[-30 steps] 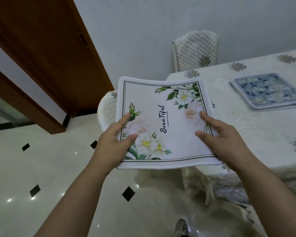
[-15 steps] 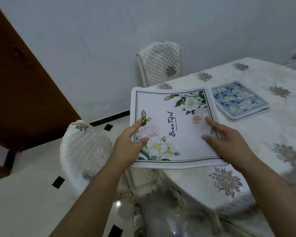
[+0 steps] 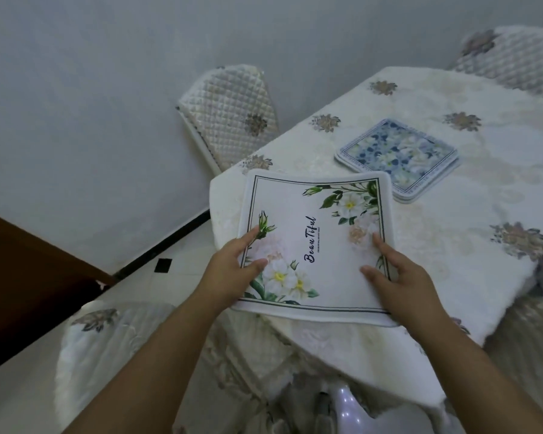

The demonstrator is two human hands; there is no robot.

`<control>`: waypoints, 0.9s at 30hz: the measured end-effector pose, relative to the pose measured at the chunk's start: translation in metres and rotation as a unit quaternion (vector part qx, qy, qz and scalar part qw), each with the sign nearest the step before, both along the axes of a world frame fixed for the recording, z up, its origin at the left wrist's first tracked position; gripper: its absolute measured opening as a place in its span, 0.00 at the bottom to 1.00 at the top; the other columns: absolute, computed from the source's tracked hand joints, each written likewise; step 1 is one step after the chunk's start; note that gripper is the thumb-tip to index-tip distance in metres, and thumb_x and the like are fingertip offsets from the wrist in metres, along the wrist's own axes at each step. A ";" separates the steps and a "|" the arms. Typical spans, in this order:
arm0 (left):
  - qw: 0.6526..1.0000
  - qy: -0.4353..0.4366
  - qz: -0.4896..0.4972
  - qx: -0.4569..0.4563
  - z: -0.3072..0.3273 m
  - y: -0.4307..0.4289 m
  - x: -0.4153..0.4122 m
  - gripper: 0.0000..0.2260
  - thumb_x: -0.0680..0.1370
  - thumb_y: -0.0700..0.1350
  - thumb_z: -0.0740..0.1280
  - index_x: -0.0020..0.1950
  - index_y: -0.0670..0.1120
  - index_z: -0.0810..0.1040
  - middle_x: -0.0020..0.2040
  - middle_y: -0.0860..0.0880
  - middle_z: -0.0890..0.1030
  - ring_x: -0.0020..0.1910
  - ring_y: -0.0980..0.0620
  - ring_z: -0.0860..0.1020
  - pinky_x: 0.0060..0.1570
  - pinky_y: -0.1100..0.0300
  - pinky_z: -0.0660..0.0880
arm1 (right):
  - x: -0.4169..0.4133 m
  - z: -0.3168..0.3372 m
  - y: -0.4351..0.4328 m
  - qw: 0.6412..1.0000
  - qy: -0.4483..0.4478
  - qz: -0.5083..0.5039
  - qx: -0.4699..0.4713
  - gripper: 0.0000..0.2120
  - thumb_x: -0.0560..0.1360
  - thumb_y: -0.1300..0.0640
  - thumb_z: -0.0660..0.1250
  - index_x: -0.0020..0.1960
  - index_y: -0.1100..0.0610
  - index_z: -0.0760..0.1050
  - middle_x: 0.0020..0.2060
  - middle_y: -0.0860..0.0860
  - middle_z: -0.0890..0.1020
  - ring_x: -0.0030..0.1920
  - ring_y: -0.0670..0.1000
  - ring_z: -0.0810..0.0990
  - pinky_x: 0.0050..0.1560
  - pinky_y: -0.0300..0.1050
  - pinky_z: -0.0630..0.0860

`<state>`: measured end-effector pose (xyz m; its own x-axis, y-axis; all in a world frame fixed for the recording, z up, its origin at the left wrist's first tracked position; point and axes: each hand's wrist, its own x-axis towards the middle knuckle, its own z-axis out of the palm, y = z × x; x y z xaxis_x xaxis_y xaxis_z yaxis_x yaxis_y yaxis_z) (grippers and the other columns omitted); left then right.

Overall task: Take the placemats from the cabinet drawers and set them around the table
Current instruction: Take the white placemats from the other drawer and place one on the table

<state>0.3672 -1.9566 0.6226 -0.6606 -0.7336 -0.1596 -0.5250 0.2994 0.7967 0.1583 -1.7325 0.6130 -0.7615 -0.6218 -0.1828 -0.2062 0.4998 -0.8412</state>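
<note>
Cloth-covered surface point(image 3: 452, 245), near corner: white flowered placemat point(image 3: 314, 245) about to be laid.
Left hand point(image 3: 232, 274) and right hand point(image 3: 398, 277) pinch its side edges, keeping it flat; blue placemats point(image 3: 398, 155) wait just beyond.

One readable text: "BeauTiful", dark script lettering, printed near the middle of the white floral placemat point(image 3: 314, 242). The word runs along the mat's length, sideways to the camera, reading from the near edge toward the far edge. Beside it, a single line of much smaller print runs parallel; too small to read. The blue floral placemats point(image 3: 398, 156) farther along the table carry only a flower pattern, no lettering legible. The tablecloth point(image 3: 452, 245) shows flower motifs only, no words or numbers.
</note>
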 end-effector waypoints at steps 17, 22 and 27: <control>0.972 -0.075 -0.195 -0.104 -0.059 -0.135 -0.025 0.29 0.79 0.46 0.72 0.78 0.56 0.67 0.62 0.54 0.72 0.64 0.56 0.70 0.63 0.68 0.62 | 0.097 -0.083 -0.079 0.981 0.006 -0.180 -0.065 0.29 0.79 0.55 0.68 0.77 0.44 0.62 0.55 0.44 0.72 0.57 0.40 0.69 0.52 0.18 0.60; 0.952 -0.070 -0.278 -0.104 -0.089 -0.179 -0.030 0.29 0.79 0.45 0.72 0.78 0.55 0.67 0.68 0.50 0.74 0.68 0.54 0.71 0.64 0.66 0.62 | 0.143 -0.121 -0.115 0.964 0.000 -0.255 -0.078 0.29 0.80 0.54 0.66 0.78 0.47 0.61 0.57 0.43 0.71 0.59 0.38 0.67 0.57 0.23 0.59; 0.935 -0.048 -0.337 -0.101 -0.116 -0.201 -0.054 0.29 0.78 0.44 0.73 0.78 0.54 0.68 0.70 0.51 0.74 0.65 0.61 0.69 0.60 0.75 0.61 | 0.158 -0.151 -0.128 0.945 -0.004 -0.316 -0.083 0.29 0.80 0.52 0.66 0.78 0.44 0.61 0.60 0.42 0.71 0.62 0.39 0.68 0.62 0.31 0.61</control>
<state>0.3129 -2.1573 0.5062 -0.9733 -0.1771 -0.1463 -0.2296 0.7269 0.6472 0.3159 -1.8608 0.4623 -0.9894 -0.0639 -0.1306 0.0966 0.3819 -0.9191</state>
